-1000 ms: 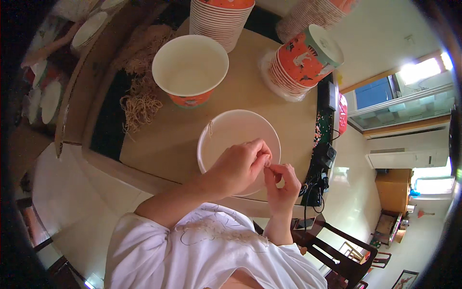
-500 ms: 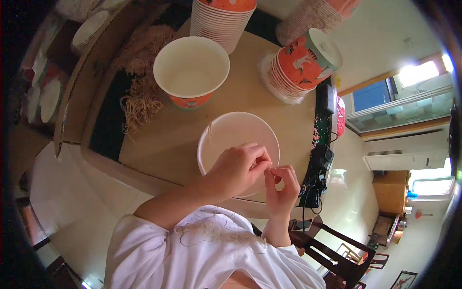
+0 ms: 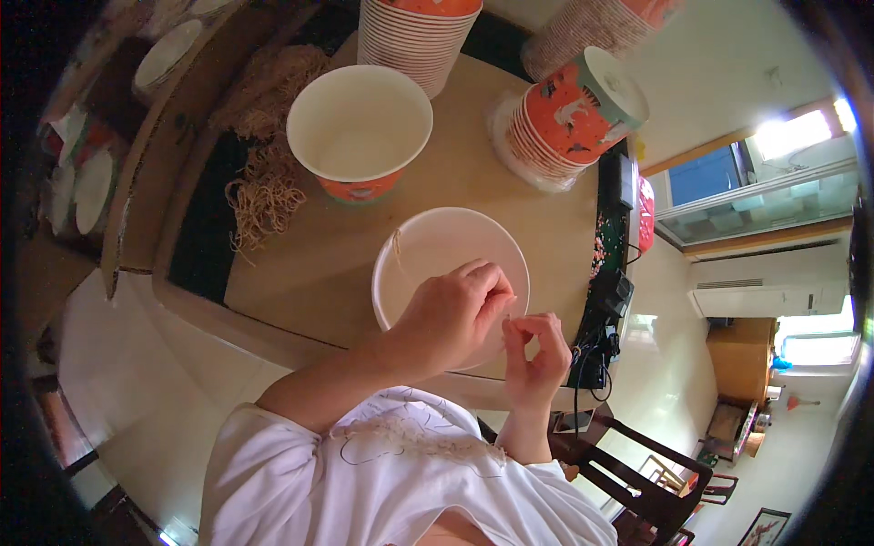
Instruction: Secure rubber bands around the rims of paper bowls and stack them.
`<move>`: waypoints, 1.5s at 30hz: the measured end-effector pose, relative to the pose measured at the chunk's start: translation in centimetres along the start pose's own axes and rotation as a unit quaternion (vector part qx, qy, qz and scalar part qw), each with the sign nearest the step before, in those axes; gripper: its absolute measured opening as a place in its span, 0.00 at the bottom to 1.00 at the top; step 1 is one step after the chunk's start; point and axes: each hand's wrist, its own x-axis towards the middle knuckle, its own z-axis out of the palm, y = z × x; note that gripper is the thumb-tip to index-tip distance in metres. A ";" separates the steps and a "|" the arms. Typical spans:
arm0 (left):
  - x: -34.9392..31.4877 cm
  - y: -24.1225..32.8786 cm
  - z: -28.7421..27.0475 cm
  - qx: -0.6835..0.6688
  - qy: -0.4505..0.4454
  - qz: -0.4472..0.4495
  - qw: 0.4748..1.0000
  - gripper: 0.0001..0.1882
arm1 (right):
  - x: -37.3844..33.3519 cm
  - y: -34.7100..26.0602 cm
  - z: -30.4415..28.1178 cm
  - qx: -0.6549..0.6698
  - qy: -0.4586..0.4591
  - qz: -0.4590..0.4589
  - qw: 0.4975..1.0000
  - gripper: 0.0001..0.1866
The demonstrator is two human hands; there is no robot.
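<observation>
Over the near right part of a white bowl [image 3: 421, 259], my left hand [image 3: 455, 314] is closed, thumb and forefinger pinched together. Just right of it and slightly lower, my right hand [image 3: 539, 355] is pinched too, at the bowl's near right rim. A narrow gap separates the two sets of fingertips. Whatever they pinch is too fine to make out. A short tan strand [image 3: 397, 244] hangs over the bowl's far left rim. Beyond the bowl stands a large, open paper tub [image 3: 355, 127] with an orange and green outside.
A tangle of tan string [image 3: 264, 200] lies at the table's left side. Stacked paper tubs [image 3: 414, 41] stand at the back, and another stack [image 3: 569, 123] leans at the right. Black cables [image 3: 596, 355] run along the right edge. A cardboard box [image 3: 150, 155] sits at left.
My fingertips, close together before, have drawn a little apart. Both hands stay pinched over the bowl.
</observation>
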 end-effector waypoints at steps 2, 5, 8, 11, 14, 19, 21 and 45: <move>0.0 0.0 -0.1 0.003 -0.011 -0.008 1.000 0.06 | 0.0 0.0 0.1 0.010 0.000 0.011 1.000 0.08; 0.0 0.5 -0.2 0.002 -0.044 -0.021 0.999 0.06 | 0.4 -0.7 0.3 0.035 0.013 0.034 0.999 0.08; -0.1 0.6 0.0 -0.001 -0.031 0.013 0.999 0.05 | 0.4 -0.6 0.1 0.059 0.033 0.065 0.996 0.08; -0.2 1.7 -0.9 0.042 -0.017 0.011 0.999 0.06 | 0.7 -0.3 -0.3 0.110 0.044 0.100 0.988 0.08; -0.6 1.5 -1.5 0.058 -0.060 0.038 0.996 0.06 | 1.0 0.0 -1.1 0.139 0.029 0.087 0.986 0.07; -0.7 3.2 -2.5 0.002 0.002 0.085 0.996 0.04 | 0.6 0.4 -1.2 0.053 -0.012 0.010 0.998 0.07; -0.8 3.7 -2.9 -0.017 0.032 0.092 0.995 0.04 | 0.3 1.0 -1.2 -0.002 -0.004 0.011 1.000 0.08; -1.5 0.6 -4.1 0.206 0.158 0.000 0.966 0.19 | 3.2 2.1 -0.9 0.203 0.113 0.068 0.970 0.10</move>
